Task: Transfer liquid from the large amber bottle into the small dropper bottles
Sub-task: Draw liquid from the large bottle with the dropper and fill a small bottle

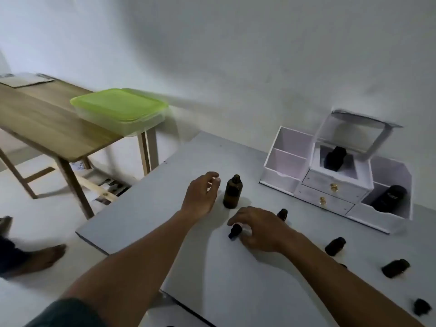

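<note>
The large amber bottle [232, 192] stands upright on the grey table [165, 208], with no cap visible on its neck. My left hand [201, 194] hovers just left of it, fingers apart, holding nothing. My right hand [257, 228] rests on the table in front of the bottle, its fingers closed on a black dropper cap [235, 231]. A small dropper bottle [282, 214] stands partly hidden behind that hand. Two more small bottles [335, 246] [395, 268] lie on their sides to the right, and a small dark cap [421, 306] sits near the right edge.
A white desk organiser [330, 185] with two drawers stands at the back right, holding two dark bottles [335, 158] [389, 197]. A wooden table [47, 128] with a green-lidded box [120, 109] is to the left. A bare foot [44, 256] is on the floor.
</note>
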Tool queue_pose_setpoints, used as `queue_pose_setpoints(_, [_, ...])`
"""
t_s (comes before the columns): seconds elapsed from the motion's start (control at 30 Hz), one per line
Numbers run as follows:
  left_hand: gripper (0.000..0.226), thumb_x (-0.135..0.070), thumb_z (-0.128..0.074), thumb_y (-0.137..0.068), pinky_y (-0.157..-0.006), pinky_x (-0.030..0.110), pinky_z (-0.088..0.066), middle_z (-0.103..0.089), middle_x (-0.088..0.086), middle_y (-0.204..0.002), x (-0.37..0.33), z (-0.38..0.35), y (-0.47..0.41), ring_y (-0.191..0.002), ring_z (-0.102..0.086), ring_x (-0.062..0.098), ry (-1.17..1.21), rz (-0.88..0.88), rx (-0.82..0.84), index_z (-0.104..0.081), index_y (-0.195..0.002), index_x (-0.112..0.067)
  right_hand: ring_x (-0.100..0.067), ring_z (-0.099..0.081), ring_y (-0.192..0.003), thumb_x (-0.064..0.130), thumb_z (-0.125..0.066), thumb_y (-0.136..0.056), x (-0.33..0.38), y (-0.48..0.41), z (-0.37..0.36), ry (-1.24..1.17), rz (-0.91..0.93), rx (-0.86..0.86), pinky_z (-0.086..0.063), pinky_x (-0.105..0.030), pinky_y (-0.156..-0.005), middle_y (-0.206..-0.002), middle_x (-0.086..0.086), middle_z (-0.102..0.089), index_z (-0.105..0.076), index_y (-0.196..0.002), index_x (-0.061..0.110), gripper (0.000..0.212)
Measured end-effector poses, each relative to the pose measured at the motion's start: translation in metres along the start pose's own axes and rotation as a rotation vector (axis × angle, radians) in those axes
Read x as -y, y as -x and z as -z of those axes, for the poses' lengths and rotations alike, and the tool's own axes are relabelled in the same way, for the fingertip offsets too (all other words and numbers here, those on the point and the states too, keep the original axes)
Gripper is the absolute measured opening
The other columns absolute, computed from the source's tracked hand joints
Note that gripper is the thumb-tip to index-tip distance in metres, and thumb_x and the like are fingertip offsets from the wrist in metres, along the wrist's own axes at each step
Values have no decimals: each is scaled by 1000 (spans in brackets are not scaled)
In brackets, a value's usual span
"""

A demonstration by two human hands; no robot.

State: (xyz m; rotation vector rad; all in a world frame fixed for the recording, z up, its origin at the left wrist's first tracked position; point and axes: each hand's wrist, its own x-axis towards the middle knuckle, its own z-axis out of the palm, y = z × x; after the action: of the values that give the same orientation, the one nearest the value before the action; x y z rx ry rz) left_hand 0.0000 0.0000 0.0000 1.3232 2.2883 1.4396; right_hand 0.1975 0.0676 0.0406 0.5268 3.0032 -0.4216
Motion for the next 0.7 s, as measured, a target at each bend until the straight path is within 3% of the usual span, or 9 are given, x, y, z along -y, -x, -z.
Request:
queue_pose_setpoints(0.13, [31,-36,-40,-100,-83,21,-43,-66,-6,-109,3,-12,1,-93,-57,6,106,43,-83,-61,-119,-23,-14,-49,-118,20,-62,-95,4,-4,-23,98,82,-7,-44,-25,-89,-130,11,-59,-67,-124,31,32])
queue_pose_setpoints(0.23, [34,-41,-38,-99,-89,32,-49,-66,-5,-108,7,-21,1,-95,-60,11,212,95,-123,-61,-118,-25,-11,-53,-114,25,-64,-95,2,-4,-27,59,63,-109,-47,-26,-93,-127,11,-61,-69,-121,29,27])
queue_pose_setpoints(0.33, [40,-51,-38,-93,-89,44,-53,-67,-5,-106,3,-23,-2,-95,-63,15,376,126,-139,-62,-115,-29,-4,-59,-102,26,-69,-93,-3,-2,-17,-176,13,-396,-53,-28,-88,-115,12,-68,-71,-115,30,23])
queue_pose_setpoints(0.47, [42,-62,-45,-84,-89,45,-52,-68,-11,-102,-3,-26,-3,-95,-65,10,518,86,-81,-65,-108,-34,-4,-70,-88,18,-76,-87,0,-7,19,-572,-64,-895,-57,-19,-75,-99,10,-75,-75,-103,22,17])
queue_pose_setpoints(0.6, [39,-57,-59,-78,-93,45,-52,-69,-8,-105,1,-37,-4,-101,-64,10,603,47,38,-66,-109,-34,-16,-75,-89,15,-70,-92,-1,-22,46,-856,-54,-1126,-62,-32,-77,-96,-2,-77,-73,-106,18,14])
queue_pose_setpoints(0.7, [47,-52,-70,-71,-89,35,-55,-69,-5,-103,7,-45,-3,-99,-65,10,588,-15,88,-66,-112,-29,-22,-74,-85,15,-69,-94,-6,-32,55,-1043,-33,-1212,-61,-35,-75,-95,-9,-76,-73,-109,11,16])
